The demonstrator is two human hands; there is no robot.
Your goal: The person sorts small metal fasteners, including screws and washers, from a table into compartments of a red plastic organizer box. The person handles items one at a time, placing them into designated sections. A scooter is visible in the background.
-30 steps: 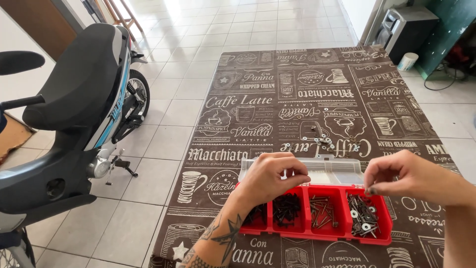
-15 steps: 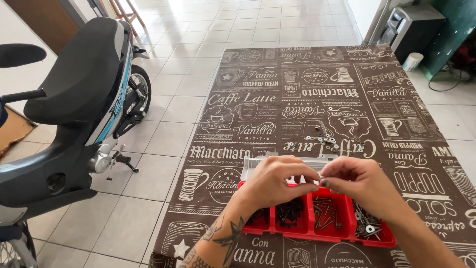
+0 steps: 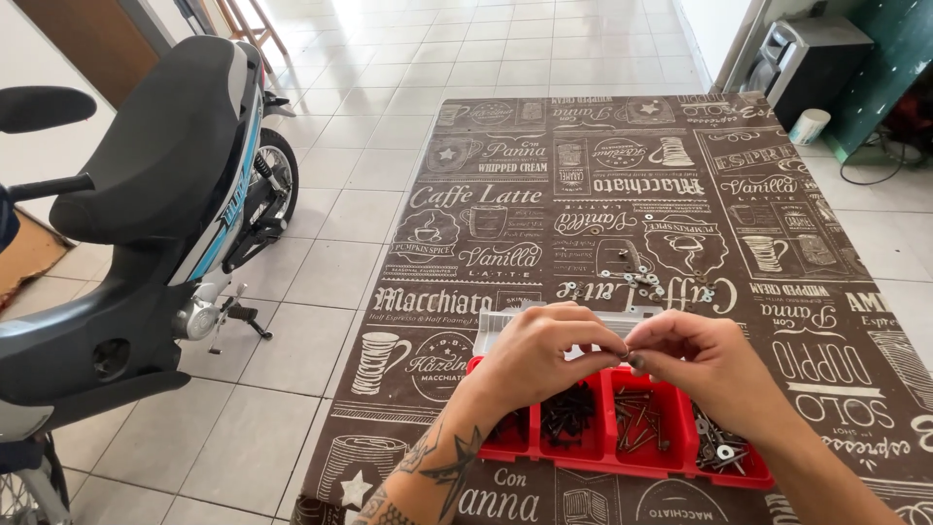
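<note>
Both hands, left and right, meet fingertip to fingertip, pinching something too small to tell above the red tray on the desk.

Glossy red plastic tray of dark metal screws, on a matt printed brown tablecloth.

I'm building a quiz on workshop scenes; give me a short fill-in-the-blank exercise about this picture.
1. The compartmented plastic organizer tray holding screws is ____ in colour.
2. The left hand and right hand meet ____ the tray.
3. The parked scooter has a ____ seat.
4. Loose metal hardware lies on the brown printed ____.

Missing words: red; above; black; mat
</note>
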